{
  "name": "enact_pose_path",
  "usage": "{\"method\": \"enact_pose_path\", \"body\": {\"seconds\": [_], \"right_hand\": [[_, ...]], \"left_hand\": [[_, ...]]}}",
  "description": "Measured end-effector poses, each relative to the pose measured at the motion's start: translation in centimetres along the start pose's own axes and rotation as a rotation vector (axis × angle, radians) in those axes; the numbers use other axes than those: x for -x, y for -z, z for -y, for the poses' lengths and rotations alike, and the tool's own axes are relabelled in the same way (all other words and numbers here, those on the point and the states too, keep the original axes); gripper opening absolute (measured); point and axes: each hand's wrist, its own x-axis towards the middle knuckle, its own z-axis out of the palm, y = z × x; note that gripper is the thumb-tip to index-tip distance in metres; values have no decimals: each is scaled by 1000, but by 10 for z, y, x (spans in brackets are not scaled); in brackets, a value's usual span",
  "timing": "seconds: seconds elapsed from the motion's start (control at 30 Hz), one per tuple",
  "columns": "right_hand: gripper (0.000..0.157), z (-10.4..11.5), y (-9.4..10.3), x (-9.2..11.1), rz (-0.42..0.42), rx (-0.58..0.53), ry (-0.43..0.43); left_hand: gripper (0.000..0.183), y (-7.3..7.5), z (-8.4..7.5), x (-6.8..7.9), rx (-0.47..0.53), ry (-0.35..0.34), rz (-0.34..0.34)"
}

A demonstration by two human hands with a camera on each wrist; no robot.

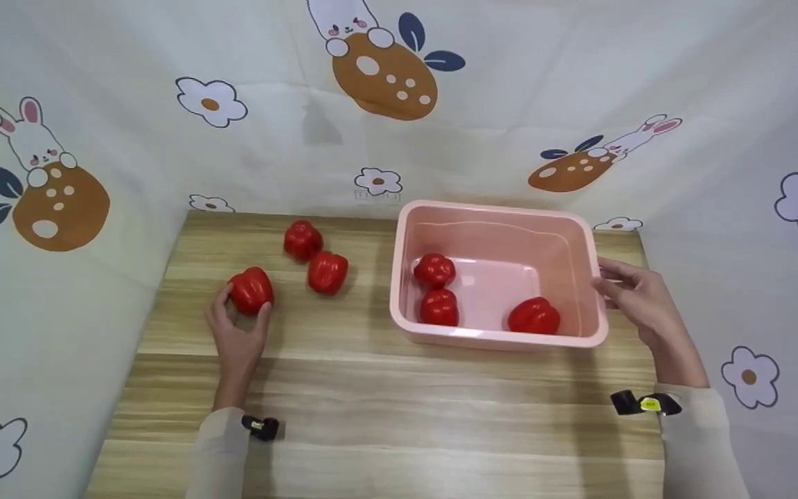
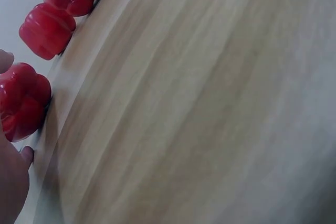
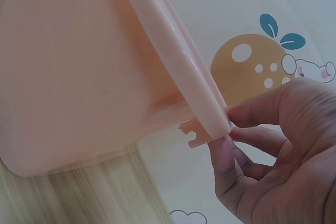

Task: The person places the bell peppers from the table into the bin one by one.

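Note:
My left hand (image 1: 238, 339) is around a red bell pepper (image 1: 252, 291) on the left of the table, fingers along its left side and thumb at its right. In the left wrist view this bell pepper (image 2: 23, 100) sits between a fingertip and the thumb. With my right hand (image 1: 638, 298) I hold the right rim of a pink plastic bin (image 1: 503, 339). The right wrist view shows thumb and fingers pinching the bin's rim (image 3: 178, 61). Inside the bin lie three red bell peppers, two at the left and one bell pepper (image 1: 534, 317) at the front right.
Two more red bell peppers, one bell pepper (image 1: 303, 240) behind the other bell pepper (image 1: 328, 272), stand between my left hand and the bin. The wooden table (image 1: 440, 416) is bounded at the back and sides by a patterned cloth (image 1: 267, 159).

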Motion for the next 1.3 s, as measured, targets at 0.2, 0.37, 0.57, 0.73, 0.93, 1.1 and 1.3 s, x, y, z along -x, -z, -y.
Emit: {"method": "enact_pose_path", "body": {"seconds": [0.2,0.37,0.57,0.73,0.93,1.1,1.3], "right_hand": [[55,1,-2,-1,8,-5,6],[55,0,0,1,2,9,-13],[56,-1,1,3,-1,11,-29],[56,-1,1,3,4,-6,-25],[55,2,2,1,6,9,-11],[54,2,1,0,3,6,-16],[54,1,-1,1,-6,-14,-7]], "left_hand": [[83,-1,-1,-10,-11,-24,-6],[85,-8,-4,-21,-23,-41,8],[84,-18,-2,-27,-78,23,21],[90,-20,-3,-33,-129,33,29],[91,-22,-5,-39,-130,54,53],[74,-21,-6,-41,-97,68,22],[69,-14,-14,-38,-80,67,0]]}}
